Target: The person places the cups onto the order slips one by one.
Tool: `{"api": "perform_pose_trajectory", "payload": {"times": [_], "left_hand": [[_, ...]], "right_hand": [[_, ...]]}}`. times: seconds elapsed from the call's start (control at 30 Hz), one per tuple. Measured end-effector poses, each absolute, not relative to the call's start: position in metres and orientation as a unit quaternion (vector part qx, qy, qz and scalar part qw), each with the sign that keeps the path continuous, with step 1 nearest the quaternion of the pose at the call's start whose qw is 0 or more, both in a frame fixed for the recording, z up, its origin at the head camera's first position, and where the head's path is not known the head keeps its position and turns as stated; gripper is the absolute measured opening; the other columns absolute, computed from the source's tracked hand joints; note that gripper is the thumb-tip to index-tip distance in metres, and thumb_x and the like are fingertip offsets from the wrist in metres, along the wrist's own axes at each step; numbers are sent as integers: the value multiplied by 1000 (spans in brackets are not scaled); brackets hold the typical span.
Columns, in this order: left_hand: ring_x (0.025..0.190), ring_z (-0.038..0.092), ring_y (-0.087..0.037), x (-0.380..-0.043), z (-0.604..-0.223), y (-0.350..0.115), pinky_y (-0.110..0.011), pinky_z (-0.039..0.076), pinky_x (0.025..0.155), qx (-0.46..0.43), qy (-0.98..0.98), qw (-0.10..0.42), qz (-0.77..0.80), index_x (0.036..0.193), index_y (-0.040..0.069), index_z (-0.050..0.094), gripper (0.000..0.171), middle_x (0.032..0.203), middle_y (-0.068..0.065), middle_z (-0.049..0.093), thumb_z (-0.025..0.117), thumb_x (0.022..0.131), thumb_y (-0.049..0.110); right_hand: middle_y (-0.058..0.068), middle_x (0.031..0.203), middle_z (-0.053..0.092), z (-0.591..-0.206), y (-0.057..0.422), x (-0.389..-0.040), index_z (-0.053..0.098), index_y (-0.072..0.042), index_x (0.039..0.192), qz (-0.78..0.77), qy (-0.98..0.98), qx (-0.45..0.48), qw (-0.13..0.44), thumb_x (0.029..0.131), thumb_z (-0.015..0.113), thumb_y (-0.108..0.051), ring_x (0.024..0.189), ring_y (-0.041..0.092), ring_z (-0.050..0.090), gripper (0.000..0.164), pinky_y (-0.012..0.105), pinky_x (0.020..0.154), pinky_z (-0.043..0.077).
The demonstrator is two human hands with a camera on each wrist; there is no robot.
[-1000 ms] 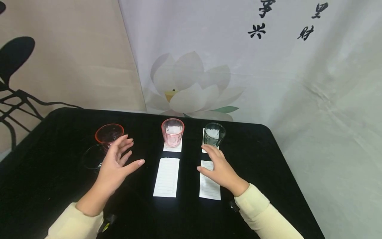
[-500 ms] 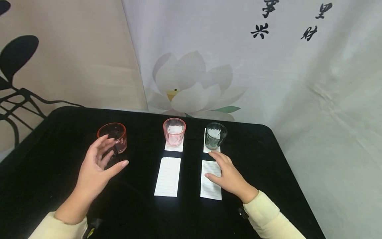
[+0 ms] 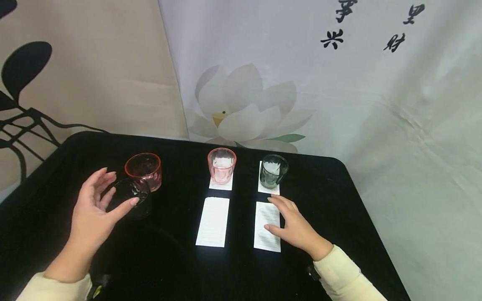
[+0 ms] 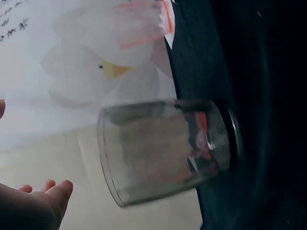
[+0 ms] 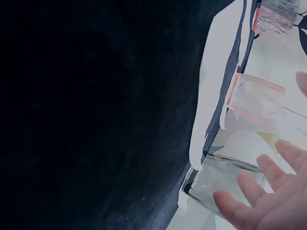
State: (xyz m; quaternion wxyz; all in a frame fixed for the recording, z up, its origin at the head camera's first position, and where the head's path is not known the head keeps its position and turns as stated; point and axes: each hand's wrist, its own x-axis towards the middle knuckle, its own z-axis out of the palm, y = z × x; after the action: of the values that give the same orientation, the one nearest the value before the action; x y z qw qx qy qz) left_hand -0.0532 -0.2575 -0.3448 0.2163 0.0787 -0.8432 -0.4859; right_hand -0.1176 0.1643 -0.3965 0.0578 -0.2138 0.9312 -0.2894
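My left hand hovers at the left, its fingers relaxed and parted. Just beyond its thumb stands a dark, see-through glass, upright on the black table; in the left wrist view this glass is apart from the fingers. Right behind it is a pink glass with a red rim. Over the front right paper slip my right hand holds nothing, fingers loosely bent. Ahead of its fingertips, a grey-green glass stands on a slip; its neighbour is a second pink glass.
A lined white slip lies in front of the middle pink glass, which stands on another slip. The black-covered table has rounded back corners. Behind it hangs a pale cloth printed with a lotus and characters.
My left hand has moved left and nearer to me, away from the red-rimmed glass, leaving the dark glass in fuller view. My right hand has drawn back slightly from the grey-green glass.
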Motion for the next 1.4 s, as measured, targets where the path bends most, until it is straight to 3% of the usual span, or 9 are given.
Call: {"api": "perform_pose_trajectory", "payload": {"times": [0.4,0.5,0.63,0.77,0.83,0.87,0.93,1.07,1.4], "left_hand": [[146,19,-29,-56,-357,-278,-3,21,104,106,-851,182,-481,154,13,14,89,152,-25,24,72,86,12],[146,14,-34,-57,-363,-284,-14,18,112,111,-856,163,-479,155,12,10,92,154,-26,20,71,87,15],[145,10,-40,-61,-380,-295,-42,15,119,112,-860,137,-479,155,11,5,97,156,-27,15,73,86,19],[146,9,-39,-67,-405,-311,-43,15,119,119,-872,115,-460,156,19,3,103,158,-24,12,75,84,30],[146,11,-37,-69,-413,-316,-37,17,118,127,-882,103,-443,156,22,2,105,158,-22,12,76,83,36],[146,11,-38,-69,-415,-317,-38,18,118,126,-883,98,-441,156,22,1,106,158,-23,12,76,82,37],[144,10,-44,-70,-416,-319,-53,19,116,120,-880,87,-452,156,16,1,107,157,-26,10,76,82,35],[141,12,-50,-70,-410,-314,-65,22,110,124,-881,61,-453,155,8,-1,109,154,-32,9,77,82,32],[135,15,-60,-66,-395,-308,-70,22,105,97,-881,7,-463,151,-3,-4,109,148,-43,9,76,83,26]], "right_hand": [[11,152,36,-400,178,-116,44,-10,142,-278,935,-214,60,81,77,-26,136,33,32,71,55,105,39],[11,152,35,-400,180,-116,44,-9,143,-272,936,-214,64,82,77,-27,137,34,32,72,56,106,38],[12,152,35,-402,184,-117,44,-10,143,-264,938,-215,69,82,77,-28,137,34,31,72,57,106,38],[11,152,35,-404,189,-117,44,-10,142,-255,939,-218,71,82,76,-29,137,34,32,71,57,106,38],[11,151,36,-405,191,-117,45,-10,142,-250,941,-218,72,82,76,-30,137,34,32,71,58,106,38],[11,151,36,-405,192,-117,45,-10,142,-247,941,-218,72,82,76,-30,137,34,32,70,58,106,38],[12,151,36,-406,193,-117,45,-10,142,-243,943,-217,73,82,76,-31,137,34,32,71,58,106,37],[11,151,37,-408,196,-118,45,-10,142,-233,944,-217,81,82,76,-33,137,34,32,71,57,106,37],[9,151,37,-413,200,-121,46,-11,142,-207,944,-236,98,81,76,-36,136,32,35,72,57,106,38]]}}
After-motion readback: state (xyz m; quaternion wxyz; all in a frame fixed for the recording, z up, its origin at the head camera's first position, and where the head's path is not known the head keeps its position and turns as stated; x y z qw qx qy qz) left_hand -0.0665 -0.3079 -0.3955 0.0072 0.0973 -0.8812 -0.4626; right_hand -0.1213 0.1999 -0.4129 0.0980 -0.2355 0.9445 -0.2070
